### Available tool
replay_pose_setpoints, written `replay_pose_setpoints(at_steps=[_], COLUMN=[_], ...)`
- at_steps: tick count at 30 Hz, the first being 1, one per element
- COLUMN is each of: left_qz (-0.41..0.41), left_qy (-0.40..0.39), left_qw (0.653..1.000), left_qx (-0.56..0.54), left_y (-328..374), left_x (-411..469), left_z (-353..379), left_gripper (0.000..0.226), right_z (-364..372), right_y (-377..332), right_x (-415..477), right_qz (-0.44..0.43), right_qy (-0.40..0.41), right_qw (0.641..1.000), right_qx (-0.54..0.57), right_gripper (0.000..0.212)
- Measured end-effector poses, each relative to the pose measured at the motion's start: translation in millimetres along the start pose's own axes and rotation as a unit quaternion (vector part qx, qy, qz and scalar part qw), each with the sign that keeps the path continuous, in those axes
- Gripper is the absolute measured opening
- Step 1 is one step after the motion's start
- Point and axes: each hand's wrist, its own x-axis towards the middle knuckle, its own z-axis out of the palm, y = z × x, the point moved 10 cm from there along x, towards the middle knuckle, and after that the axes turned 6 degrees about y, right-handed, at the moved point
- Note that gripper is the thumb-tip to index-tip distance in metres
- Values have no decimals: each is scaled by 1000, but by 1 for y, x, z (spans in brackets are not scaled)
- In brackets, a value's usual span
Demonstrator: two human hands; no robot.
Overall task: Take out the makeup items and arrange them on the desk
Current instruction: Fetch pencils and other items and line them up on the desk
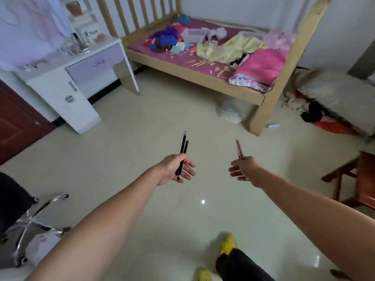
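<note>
- Carrying step: my left hand [176, 169] pinches two black makeup pencils [183, 150], my right hand [246, 169] grips a pink pencil [239, 149], both well apart from the desk [58, 78].
- Next, I reckon: cross over, lay them down.

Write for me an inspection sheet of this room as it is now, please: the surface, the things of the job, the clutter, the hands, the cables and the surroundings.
Surface: white desk with a purple drawer, far left; small items on its top, too blurred to name.
Job's things: two black pencils and one pink pencil, both in the hands, not on the desk.
Clutter: bed strewn with clothes and toys; white bag on the floor beneath it.
Hands: left hand holds the black pencils; right hand holds the pink pencil; both are over the floor, apart from the desk.
Cables: nothing seen.
Surroundings: office chair at left, wooden stool at right.
</note>
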Motion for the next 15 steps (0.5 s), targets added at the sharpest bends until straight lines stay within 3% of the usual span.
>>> replay_pose_setpoints(at_steps=[6, 15], left_qz=[-20, -33], left_qy=[53, 153], left_qw=[998, 979], left_qx=[-42, -130], left_y=[-2, 58], left_x=[56, 150], left_z=[-108, -283], left_gripper=[30, 29], right_z=[92, 242], right_y=[-87, -280], right_x=[77, 200], right_qz=[-11, -54], right_qy=[-43, -120], right_qw=[998, 986], right_qx=[-42, -102], right_gripper=[3, 11])
